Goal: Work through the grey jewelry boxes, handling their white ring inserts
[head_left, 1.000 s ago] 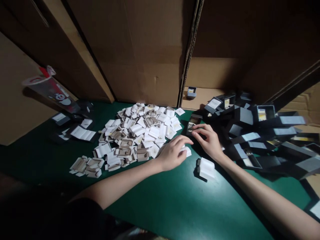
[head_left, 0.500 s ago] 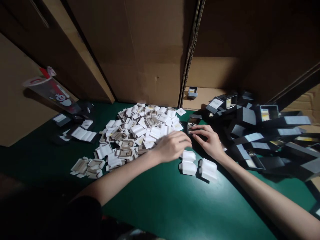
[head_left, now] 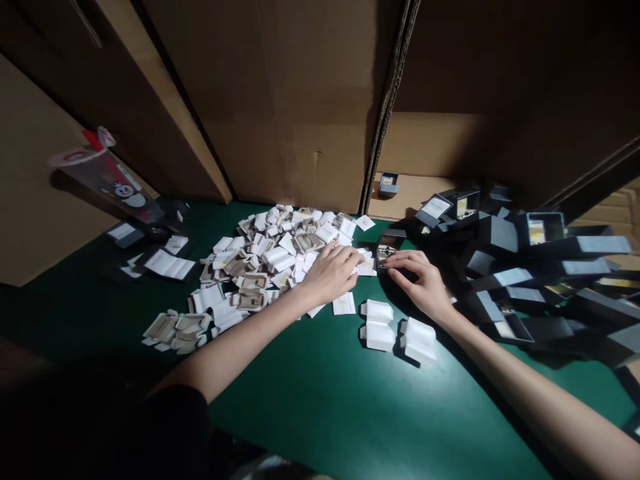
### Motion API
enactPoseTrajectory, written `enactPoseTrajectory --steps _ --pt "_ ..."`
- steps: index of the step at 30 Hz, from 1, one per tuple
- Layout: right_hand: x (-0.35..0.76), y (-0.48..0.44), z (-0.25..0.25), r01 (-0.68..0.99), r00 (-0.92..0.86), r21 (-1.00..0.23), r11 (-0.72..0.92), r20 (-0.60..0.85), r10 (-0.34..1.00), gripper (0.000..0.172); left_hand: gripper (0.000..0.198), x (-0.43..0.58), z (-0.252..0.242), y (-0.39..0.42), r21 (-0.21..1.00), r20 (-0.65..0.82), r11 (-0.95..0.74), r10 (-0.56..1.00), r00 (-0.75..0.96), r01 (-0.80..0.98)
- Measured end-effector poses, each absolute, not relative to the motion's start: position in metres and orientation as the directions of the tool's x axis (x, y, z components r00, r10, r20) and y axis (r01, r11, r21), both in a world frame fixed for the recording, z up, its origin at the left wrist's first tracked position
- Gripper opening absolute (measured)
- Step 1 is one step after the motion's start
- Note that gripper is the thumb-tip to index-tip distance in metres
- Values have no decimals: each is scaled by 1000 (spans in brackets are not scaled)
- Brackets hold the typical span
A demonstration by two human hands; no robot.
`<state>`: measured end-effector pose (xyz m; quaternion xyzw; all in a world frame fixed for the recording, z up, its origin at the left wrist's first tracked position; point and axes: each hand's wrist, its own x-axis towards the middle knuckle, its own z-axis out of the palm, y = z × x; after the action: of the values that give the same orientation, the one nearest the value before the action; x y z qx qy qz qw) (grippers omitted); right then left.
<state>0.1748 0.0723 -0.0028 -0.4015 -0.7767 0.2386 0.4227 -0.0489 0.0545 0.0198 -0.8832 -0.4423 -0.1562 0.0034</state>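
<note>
My left hand (head_left: 331,270) lies on the right edge of a heap of small white folded card inserts (head_left: 270,260), its fingers curled over one white piece (head_left: 367,267). My right hand (head_left: 419,280) rests with spread fingers against a small open black box (head_left: 386,252) on the green table (head_left: 320,400). Two folded white inserts (head_left: 377,325) (head_left: 419,339) stand just in front of my hands, and a flat white piece (head_left: 345,303) lies beside them.
A pile of black boxes (head_left: 530,267) fills the right side. Cardboard walls (head_left: 300,120) close off the back. At the left stand a clear plastic cup (head_left: 107,177) with a red straw, a few black boxes and white cards (head_left: 167,265).
My left hand let go of a folded white insert beside the first one, then moved up and left onto the heap. My right hand has stayed at the open black box.
</note>
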Motion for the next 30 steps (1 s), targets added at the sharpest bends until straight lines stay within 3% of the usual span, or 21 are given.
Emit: enactPoseTrajectory --steps 7,14,20,24,30 --pt "175 70 -1 426 -335 -698 575 468 818 12 27 -50 21 56 334 298 -510 855 424 793" --pt "173 67 2 410 -382 -676 613 482 788 13 25 -50 15 58 304 263 -516 853 450 801" --pt "174 66 0 465 -386 -595 656 530 755 15 16 -52 20 61 509 334 -465 882 332 724" --pt "174 65 2 435 -440 -591 679 519 733 16 16 -57 21 64 698 365 -393 914 176 598" --pt "172 63 5 391 -471 -613 686 508 722 15 20 -58 19 70 909 342 -333 940 9 250"
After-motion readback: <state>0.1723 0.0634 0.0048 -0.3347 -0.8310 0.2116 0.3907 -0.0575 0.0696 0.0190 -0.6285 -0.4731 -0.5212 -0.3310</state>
